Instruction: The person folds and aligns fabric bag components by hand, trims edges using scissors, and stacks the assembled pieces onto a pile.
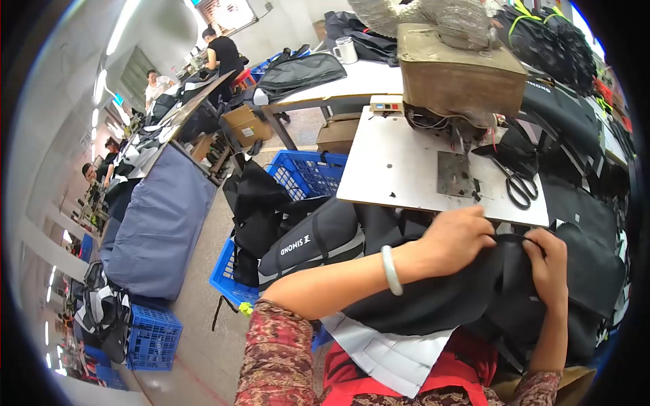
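My left hand [457, 240], below a pale bangle, is closed on the upper edge of a black fabric piece [433, 291]. My right hand [547, 260] pinches the same edge a little to the right. The fabric hangs over my lap, and a white-grey panel [396, 355] shows beneath it. Just beyond my hands stands a sewing machine [460, 74] on a white table [379, 162], its needle area above a metal plate [455, 174]. Black-handled scissors [520, 189] lie on the tabletop near its right edge.
Blue crates [308, 172] with black fabric stand at left, beside a black SIMOND bag piece [311, 237]. More black pieces [586, 250] are piled at right. A grey-covered stack [159, 223] and another blue crate [154, 336] stand further left. Several people work at the back.
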`<action>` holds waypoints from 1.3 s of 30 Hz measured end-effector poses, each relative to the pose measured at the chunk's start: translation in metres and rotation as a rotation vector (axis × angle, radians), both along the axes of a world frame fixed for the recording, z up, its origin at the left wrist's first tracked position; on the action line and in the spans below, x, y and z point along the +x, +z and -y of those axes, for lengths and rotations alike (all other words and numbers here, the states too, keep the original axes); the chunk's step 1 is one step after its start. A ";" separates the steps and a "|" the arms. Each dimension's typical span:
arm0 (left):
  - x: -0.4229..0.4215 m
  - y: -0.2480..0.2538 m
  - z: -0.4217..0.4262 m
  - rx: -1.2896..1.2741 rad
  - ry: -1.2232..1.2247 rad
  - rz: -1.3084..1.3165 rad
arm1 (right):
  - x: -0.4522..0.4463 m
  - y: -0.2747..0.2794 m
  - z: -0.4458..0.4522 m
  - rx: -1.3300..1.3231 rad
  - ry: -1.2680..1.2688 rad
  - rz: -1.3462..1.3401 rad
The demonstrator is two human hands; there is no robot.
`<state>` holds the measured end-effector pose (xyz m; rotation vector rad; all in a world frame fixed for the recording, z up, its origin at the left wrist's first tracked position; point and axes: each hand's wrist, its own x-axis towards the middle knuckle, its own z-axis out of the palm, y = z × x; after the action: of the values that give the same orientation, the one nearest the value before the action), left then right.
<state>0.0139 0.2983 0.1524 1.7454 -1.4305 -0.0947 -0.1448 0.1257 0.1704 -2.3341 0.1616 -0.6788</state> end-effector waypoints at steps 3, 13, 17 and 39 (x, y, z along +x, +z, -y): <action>0.012 -0.012 -0.009 0.087 0.083 -0.059 | 0.026 -0.006 0.005 0.007 0.061 -0.080; 0.068 -0.024 -0.002 0.081 0.063 -0.675 | 0.086 -0.013 0.027 0.160 0.187 -0.198; 0.080 -0.024 0.008 0.055 0.065 -0.675 | 0.100 -0.014 0.034 0.154 0.148 -0.198; 0.147 -0.047 0.061 0.072 0.207 -0.660 | 0.172 -0.046 0.078 0.165 0.057 -0.226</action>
<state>0.1606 0.2370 0.1051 1.6873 -0.7715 -0.5608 0.0269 0.0480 0.1245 -2.2415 0.2423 -0.3581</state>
